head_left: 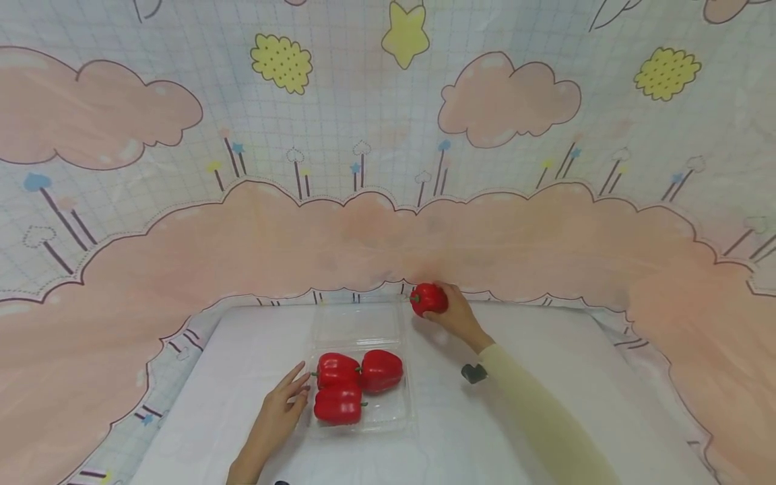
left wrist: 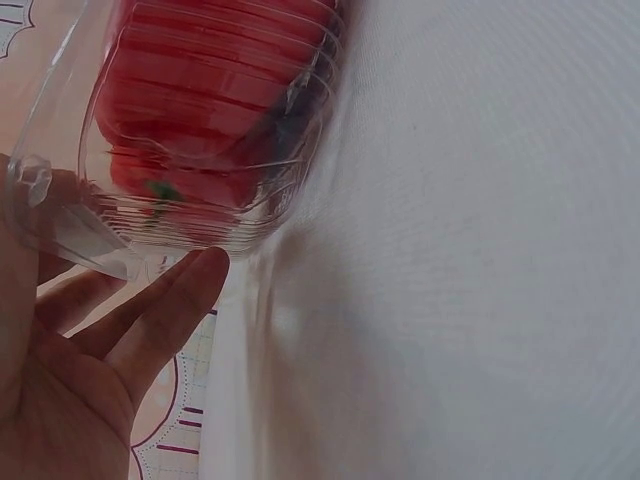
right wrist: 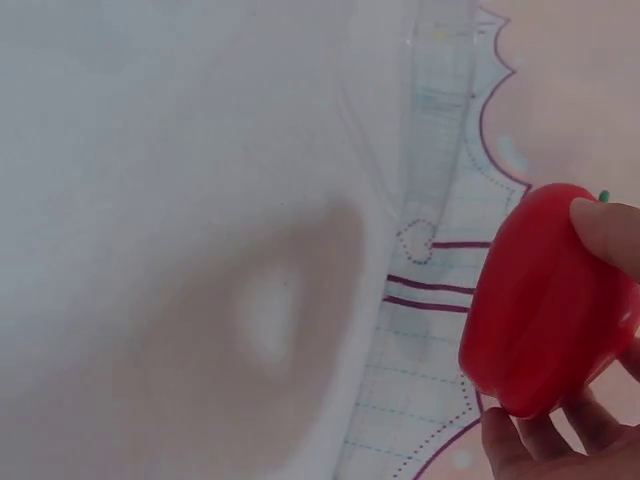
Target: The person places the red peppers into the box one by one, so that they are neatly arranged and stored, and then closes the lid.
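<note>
**Obscured and Cropped Items**

Head view: the right hand (head_left: pixel 456 315) partly covers the held red pepper (head_left: pixel 428 300); the sleeve (head_left: pixel 539 411) is cropped at the bottom edge, as is a dark object (head_left: pixel 281 482), not identifiable. Left wrist view: the top edge truncates the clear container (left wrist: pixel 200 230).

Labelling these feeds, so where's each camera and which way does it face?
Head: worn on head, facing forward and down at clear clamshell, three red bell peppers, left hand, right hand.
Left wrist: worn there, facing the clamshell's side; left fingers show.
Right wrist: worn there, facing the held bell pepper; right fingers show.
Head and right wrist share the held bell pepper.
</note>
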{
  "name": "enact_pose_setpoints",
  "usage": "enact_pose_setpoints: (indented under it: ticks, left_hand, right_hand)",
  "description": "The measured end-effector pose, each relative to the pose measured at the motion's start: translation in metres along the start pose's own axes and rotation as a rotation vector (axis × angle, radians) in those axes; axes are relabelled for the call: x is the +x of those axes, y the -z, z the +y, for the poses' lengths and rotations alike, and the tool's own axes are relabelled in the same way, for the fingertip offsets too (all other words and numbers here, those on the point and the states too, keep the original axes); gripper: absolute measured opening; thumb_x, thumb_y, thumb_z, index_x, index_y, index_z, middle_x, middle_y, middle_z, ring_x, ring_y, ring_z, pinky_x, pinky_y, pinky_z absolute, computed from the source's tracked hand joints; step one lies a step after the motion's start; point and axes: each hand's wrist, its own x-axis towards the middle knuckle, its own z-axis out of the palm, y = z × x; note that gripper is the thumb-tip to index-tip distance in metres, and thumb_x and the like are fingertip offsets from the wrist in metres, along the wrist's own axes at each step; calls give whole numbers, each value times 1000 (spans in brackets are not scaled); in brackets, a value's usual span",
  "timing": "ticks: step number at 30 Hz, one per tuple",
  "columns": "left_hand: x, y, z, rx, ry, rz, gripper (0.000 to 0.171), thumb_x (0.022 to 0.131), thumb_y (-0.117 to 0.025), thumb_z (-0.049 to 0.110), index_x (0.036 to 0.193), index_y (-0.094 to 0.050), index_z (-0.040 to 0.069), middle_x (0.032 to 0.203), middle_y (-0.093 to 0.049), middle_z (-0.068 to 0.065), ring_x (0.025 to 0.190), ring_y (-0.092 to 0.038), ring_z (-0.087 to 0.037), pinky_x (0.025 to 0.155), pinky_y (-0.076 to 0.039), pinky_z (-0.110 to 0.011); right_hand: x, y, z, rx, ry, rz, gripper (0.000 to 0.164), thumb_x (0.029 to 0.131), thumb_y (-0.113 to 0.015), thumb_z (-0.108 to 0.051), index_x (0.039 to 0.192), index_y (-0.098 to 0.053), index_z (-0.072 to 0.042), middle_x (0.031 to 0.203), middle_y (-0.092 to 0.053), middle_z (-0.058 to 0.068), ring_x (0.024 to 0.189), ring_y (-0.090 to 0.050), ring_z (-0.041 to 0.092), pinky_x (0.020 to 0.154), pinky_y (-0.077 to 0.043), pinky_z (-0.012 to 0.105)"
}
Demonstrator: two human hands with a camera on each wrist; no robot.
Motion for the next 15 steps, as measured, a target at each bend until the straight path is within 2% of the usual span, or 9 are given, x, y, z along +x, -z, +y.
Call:
enact_pose_setpoints:
  ticks: [6, 10, 15]
  left_hand:
    - [0, -1, 1, -5, -14, 9, 46, 94, -59, 3, 140, -53, 2, 151, -47, -15, 116, -66, -32, 84, -62, -32]
    - [0, 0, 2, -4, -15, 10, 47, 94, -59, 3, 140, -52, 3, 150, -48, -15, 116, -66, -31, 84, -62, -31]
    - [1, 0, 2, -9, -21, 14, 48, 94, -60, 2, 141, -51, 3, 149, -49, -16, 115, -66, -31, 83, -62, -31]
  right_hand:
    - [-12, 8, 0, 11, 14, -8, 81, 79, -82, -17, 147, -39, -18, 141, -48, 13, 133, -46, 36, 101, -52, 55]
    - [-20, 12, 1, 20, 37, -13, 84, 77, -82, -18, 148, -38, -17, 144, -46, 14, 134, -44, 37, 99, -53, 56]
    - [-31, 17, -1, 26, 28, -22, 82, 77, -83, -21, 147, -39, -20, 145, -45, 11, 135, -43, 35, 98, -55, 54]
